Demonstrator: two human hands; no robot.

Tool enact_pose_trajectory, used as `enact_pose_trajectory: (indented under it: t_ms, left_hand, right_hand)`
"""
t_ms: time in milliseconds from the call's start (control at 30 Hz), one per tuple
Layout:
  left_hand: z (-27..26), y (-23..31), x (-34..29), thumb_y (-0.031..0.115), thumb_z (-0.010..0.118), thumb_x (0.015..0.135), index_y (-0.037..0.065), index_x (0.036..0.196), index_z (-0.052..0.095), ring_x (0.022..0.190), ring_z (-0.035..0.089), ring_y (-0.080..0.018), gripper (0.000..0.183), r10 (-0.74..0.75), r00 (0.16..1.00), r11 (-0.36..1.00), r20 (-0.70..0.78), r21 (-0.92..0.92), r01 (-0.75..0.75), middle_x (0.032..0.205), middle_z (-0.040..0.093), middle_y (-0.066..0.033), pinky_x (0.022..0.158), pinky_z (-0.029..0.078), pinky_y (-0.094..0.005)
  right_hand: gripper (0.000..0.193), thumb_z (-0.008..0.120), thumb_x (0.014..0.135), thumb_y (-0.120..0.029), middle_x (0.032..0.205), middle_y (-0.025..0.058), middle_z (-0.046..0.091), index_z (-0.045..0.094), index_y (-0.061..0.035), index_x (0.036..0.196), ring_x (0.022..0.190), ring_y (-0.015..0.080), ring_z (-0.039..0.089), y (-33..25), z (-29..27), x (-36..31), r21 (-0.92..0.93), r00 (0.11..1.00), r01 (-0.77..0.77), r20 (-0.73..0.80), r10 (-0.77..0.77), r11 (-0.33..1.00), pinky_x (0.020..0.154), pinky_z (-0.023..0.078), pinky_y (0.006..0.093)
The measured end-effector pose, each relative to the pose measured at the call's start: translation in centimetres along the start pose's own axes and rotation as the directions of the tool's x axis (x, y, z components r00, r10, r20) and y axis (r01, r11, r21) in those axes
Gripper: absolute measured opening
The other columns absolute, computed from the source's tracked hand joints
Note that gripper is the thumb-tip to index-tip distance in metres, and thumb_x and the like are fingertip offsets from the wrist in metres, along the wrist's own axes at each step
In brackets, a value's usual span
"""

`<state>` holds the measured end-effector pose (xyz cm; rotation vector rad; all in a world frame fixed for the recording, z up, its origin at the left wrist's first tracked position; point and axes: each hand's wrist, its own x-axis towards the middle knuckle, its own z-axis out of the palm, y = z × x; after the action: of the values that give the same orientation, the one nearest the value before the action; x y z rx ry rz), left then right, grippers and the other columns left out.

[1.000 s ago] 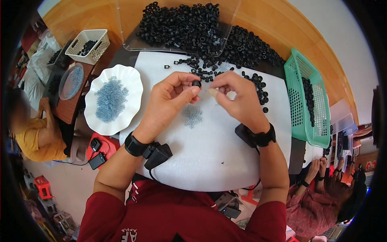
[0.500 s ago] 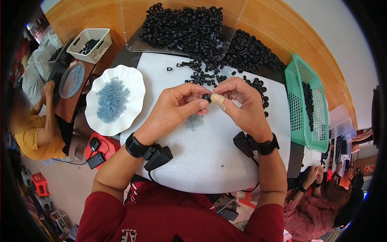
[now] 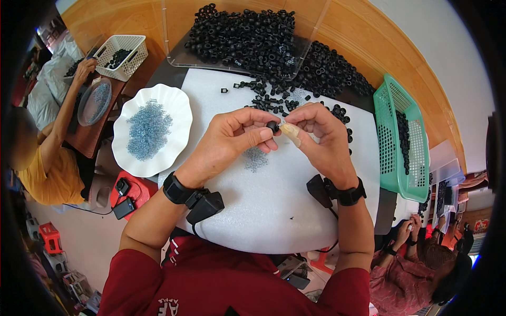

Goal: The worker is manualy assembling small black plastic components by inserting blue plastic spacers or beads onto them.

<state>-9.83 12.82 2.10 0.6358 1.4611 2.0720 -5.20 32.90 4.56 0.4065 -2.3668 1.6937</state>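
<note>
Between thumb and fingers, my left hand point(image 3: 224, 143) grips a small round black plastic part point(image 3: 272, 126) above the white work surface point(image 3: 253, 210). My right hand point(image 3: 326, 145) meets it from the right, its thumb wrapped in beige tape point(image 3: 291, 134) and pressed to the fingers at the part's edge. Whatever sits in that pinch is too small to make out. Below the hands lies a little heap of tiny clear pieces point(image 3: 256, 159). Just beyond them, loose black parts point(image 3: 266, 102) are scattered.
A scalloped white plate point(image 3: 179, 131) of tiny bluish clear pieces stands at left. Behind is a clear bin point(image 3: 182, 59) heaped with black parts. At right sits a green basket point(image 3: 388, 152). Co-workers sit on both sides, one in a yellow shirt point(image 3: 50, 176).
My hands stay together at the black part, with the right thumb tilted slightly. The co-worker at left has reached an arm up toward the white basket.
</note>
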Motion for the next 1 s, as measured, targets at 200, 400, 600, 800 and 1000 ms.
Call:
enact_pose_trajectory:
  t_ms: [200,400,600,800,1000]
  left_hand:
    - [0.1,0.1,0.0,0.009,0.061,0.093,-0.002,0.118,0.060,0.087,0.067,-0.0151,0.027,-0.010,1.000,1.000,-0.014,-0.005,0.010,0.099,0.067,-0.0094,0.079,0.054,-0.0259]
    - [0.0,0.0,0.0,0.009,0.060,0.093,-0.002,0.116,0.060,0.087,0.067,-0.0152,0.026,0.010,1.000,1.000,-0.007,-0.020,-0.010,0.099,0.067,-0.0097,0.079,0.054,-0.0261]
    - [-0.1,0.0,0.2,0.010,0.061,0.094,-0.002,0.114,0.060,0.085,0.066,-0.0143,0.024,-0.021,0.996,0.996,-0.086,-0.090,0.013,0.097,0.067,-0.0091,0.078,0.053,-0.0264]
    - [0.0,0.1,-0.5,0.013,0.062,0.093,-0.001,0.110,0.058,0.083,0.063,-0.0126,0.022,-0.110,0.959,0.991,0.262,-0.042,0.126,0.094,0.065,-0.0060,0.076,0.051,-0.0260]
    - [0.3,0.0,-0.8,0.014,0.062,0.093,-0.001,0.107,0.058,0.083,0.060,-0.0114,0.021,-0.176,0.893,0.981,0.413,-0.002,0.194,0.093,0.064,-0.0054,0.078,0.050,-0.0263]
  right_hand:
    - [0.012,0.066,0.084,0.000,0.087,0.0030,0.065,0.063,-0.0007,0.095,0.073,0.0075,0.058,-0.4,0.0,0.0,-0.078,0.999,0.047,0.018,-0.046,0.996,0.065,0.046,0.0221]
    - [0.019,0.066,0.082,0.000,0.087,0.0062,0.064,0.065,-0.0015,0.101,0.071,0.0109,0.059,-0.4,0.0,0.0,-0.195,0.987,0.143,0.096,-0.126,0.970,0.063,0.047,0.0232]
    - [0.034,0.064,0.079,0.005,0.094,0.0099,0.064,0.066,-0.0057,0.111,0.073,0.0202,0.062,-1.6,-0.4,-0.3,-0.368,0.969,0.235,0.168,-0.184,0.900,0.065,0.050,0.0265]
    - [0.032,0.062,0.080,0.005,0.094,0.0090,0.064,0.066,-0.0039,0.110,0.072,0.0196,0.061,-3.6,-2.4,-0.1,-0.469,0.987,0.161,0.076,-0.142,0.868,0.062,0.049,0.0274]
    - [0.021,0.063,0.083,0.002,0.086,0.0089,0.062,0.067,-0.0017,0.103,0.064,0.0161,0.055,-6.0,-4.2,0.1,-0.523,0.997,0.060,-0.002,-0.072,0.850,0.059,0.045,0.0252]
